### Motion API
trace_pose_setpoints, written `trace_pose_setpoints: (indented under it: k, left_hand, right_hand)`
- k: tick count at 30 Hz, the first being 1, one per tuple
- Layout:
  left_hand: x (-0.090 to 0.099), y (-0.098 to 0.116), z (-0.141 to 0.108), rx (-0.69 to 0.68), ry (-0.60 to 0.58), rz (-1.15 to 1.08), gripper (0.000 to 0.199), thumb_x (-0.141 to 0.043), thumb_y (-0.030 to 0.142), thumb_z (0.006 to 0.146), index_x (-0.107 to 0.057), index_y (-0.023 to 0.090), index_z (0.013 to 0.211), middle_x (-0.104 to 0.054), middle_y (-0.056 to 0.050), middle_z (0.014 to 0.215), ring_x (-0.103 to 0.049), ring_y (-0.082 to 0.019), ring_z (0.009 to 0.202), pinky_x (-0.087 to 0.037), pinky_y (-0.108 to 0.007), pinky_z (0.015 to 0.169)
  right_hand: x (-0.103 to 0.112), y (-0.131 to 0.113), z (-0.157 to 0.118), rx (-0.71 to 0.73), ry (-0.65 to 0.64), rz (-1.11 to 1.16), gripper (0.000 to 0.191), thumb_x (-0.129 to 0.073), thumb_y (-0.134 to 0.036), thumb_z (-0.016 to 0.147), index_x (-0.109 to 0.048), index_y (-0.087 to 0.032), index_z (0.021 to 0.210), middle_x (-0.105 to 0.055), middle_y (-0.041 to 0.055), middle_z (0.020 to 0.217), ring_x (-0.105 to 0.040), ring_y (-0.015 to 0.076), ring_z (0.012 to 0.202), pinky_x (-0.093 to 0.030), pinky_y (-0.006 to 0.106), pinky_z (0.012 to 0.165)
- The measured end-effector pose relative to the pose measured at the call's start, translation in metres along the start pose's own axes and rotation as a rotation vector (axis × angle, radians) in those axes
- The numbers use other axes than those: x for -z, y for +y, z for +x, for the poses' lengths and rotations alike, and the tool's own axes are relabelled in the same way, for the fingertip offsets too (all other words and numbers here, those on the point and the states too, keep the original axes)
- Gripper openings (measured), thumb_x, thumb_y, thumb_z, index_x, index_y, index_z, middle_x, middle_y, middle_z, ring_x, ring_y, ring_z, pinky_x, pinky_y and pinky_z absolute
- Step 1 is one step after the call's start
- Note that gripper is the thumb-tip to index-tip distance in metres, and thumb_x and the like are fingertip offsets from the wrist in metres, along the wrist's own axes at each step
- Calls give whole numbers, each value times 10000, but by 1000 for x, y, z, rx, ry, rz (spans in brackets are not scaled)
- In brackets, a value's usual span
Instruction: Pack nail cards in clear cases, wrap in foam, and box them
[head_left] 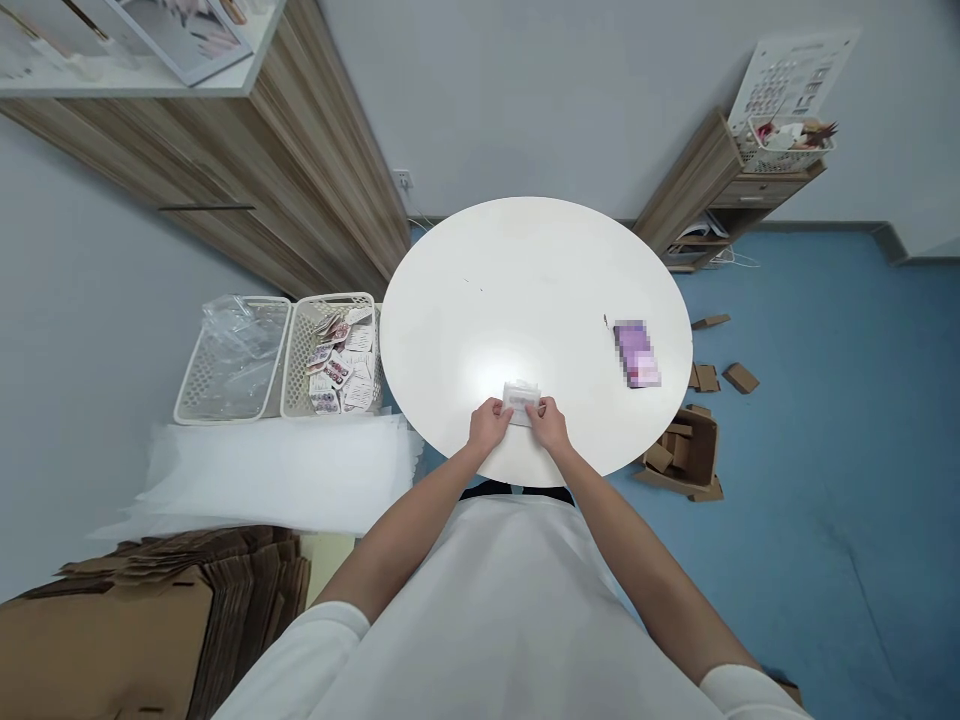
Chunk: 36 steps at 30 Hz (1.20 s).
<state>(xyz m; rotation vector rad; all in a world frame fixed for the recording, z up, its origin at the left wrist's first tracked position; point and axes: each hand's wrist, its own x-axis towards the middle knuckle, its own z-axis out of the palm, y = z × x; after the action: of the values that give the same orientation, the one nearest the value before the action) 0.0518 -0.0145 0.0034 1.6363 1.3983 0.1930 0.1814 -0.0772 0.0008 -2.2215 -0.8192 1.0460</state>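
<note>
- The left hand [489, 424] and the right hand [550, 422] both pinch a small white packet [520, 399], fingers closed on it.
- The packet sits low over the round white bench [525, 280].

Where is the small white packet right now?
In the head view, the small white packet sits at the near edge of the round white table, held between the left hand and right hand.

The table [525, 270] lies bare from its far edge to its middle. Only a purple packet [637, 352] sits near its right edge; two baskets [289, 345] crowd its left edge.
</note>
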Motion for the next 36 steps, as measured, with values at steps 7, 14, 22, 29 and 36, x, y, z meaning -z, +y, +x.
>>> trace_pose_setpoints:
  k: [7, 14, 22, 29, 36]
  left_hand:
    - [-7, 4, -4, 10, 92, 211, 276, -472, 377, 779, -592, 164, 907, -588, -75, 906, -544, -183, 850, -410, -273, 720]
    - [-5, 2, -20, 36, 121, 182, 379, -447, 331, 798, -483, 167, 1138, -553, -96, 1019, -538, -186, 864, -416, -293, 744]
    - [-13, -4, -29, 2, 205, -15, 362, -450, 247, 799, -452, 171, 1153, -522, -94, 1055, -560, -144, 808, -449, -300, 769]
    - [-16, -14, -28, -57, 270, -74, 399, -492, 193, 759, -443, 159, 1153, -496, -103, 1043, -533, -175, 861, -466, -332, 760]
    - [48, -46, -8, 81, 407, -234, 428, -523, 202, 752, -429, 167, 1168, -470, -121, 1114, -530, -196, 942, -441, -357, 822]
  right_hand:
    - [3, 3, 7, 83, 115, -106, 445, -477, -461, 700, -433, -186, 1048, -517, 52, 883, -509, 185, 770, -391, 294, 659]
    - [16, 7, 3, 162, -16, -62, 403, -386, -427, 756, -462, -188, 1071, -532, 64, 943, -519, 181, 795, -404, 305, 698]
    - [31, 22, -6, 149, -229, 145, 453, -439, -346, 734, -446, -240, 1174, -501, 71, 1131, -572, 162, 770, -464, 325, 709]
    - [10, 1, 4, 171, -356, 136, 453, -457, -301, 713, -482, -238, 1161, -470, 65, 1205, -569, 180, 850, -474, 336, 750]
    - [-53, -62, 19, 220, -457, 127, 452, -453, -294, 710, -476, -234, 1158, -458, 53, 1225, -534, 172, 949, -438, 334, 827]
